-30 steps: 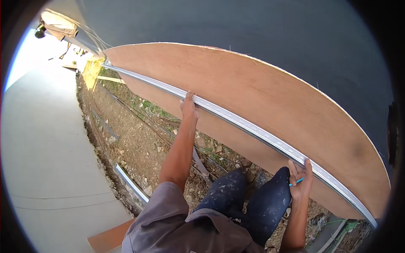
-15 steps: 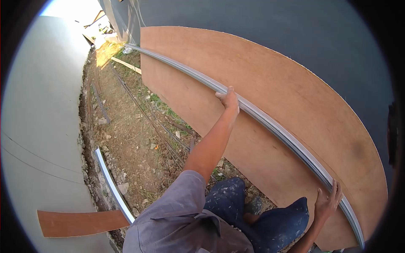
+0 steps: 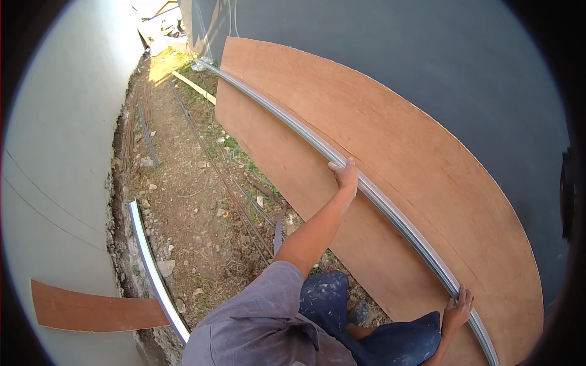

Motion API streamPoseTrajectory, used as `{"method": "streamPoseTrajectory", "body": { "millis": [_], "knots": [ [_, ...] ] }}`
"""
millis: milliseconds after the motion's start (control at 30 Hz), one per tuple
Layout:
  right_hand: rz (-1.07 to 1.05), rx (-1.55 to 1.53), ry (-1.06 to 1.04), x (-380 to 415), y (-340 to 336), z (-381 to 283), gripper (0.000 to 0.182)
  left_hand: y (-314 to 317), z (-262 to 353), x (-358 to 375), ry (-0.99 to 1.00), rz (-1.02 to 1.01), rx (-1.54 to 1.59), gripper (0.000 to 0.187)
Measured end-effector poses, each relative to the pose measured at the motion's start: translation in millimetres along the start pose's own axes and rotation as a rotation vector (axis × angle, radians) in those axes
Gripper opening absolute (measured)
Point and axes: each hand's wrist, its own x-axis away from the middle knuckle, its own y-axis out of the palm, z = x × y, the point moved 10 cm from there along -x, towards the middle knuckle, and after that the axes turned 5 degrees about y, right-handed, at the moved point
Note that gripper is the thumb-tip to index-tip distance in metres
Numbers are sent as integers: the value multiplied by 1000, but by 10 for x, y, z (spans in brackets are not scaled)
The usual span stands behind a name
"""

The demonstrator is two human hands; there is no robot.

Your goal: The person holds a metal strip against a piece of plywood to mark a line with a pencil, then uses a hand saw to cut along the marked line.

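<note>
A long ribbed metal profile (image 3: pixel 397 215) lies along a large sheet of plywood (image 3: pixel 421 158), which leans beside a dark grey wall. My left hand (image 3: pixel 347 177) is closed around the profile near its middle, thumb on one side and fingers over the other. Nearer my body, my right hand (image 3: pixel 458 309) grips the same profile with its fingers curled over the top. A faint line runs along the plywood, roughly parallel to the profile on its upper side. The near end of the profile reaches the bottom edge of the view.
A shorter white metal strip (image 3: pixel 152 268) and a narrow plywood offcut (image 3: pixel 101 308) lean by the pale wall (image 3: pixel 55 152) at left. On the rough soil (image 3: pixel 189 183) are stones, thin rods, a wooden batten (image 3: pixel 194 87) and a toothed saw blade (image 3: pixel 279 232).
My right hand has gone from spread fingers against the profile to a grip around it. The profile now lies slightly farther from the faint line. The view has shifted a little.
</note>
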Motion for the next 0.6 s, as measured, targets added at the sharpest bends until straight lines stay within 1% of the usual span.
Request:
{"method": "streamPoseTrajectory", "body": {
  "millis": [33, 67, 133, 200, 300, 367, 600],
  "knots": [
    [2, 4, 32, 6, -8, 33, 55, 6, -18, 16, 7, 8, -61, 88],
    [0, 6, 21, 13, -4, 39, 55, -3, -39, 32, 12, 18, -121, 88],
    [-25, 20, 81, 14, 43, 130, 56, 17, -76, 46, 25, 12, -114, 88],
    [-19, 29, 94, 29, 27, 169, 56, 58, -152, 79, 29, 2, -112, 89],
    [5, 39, 133, 22, 11, 218, 56, 114, -227, 75, 65, 27, -202, 91],
    [17, 49, 152, 31, 10, 266, 56, 136, -221, 83, 136, 76, -261, 91],
    [74, 36, 217, -35, 53, 372, 55, 263, -208, 83, 155, 104, -403, 87]
  ]
}}
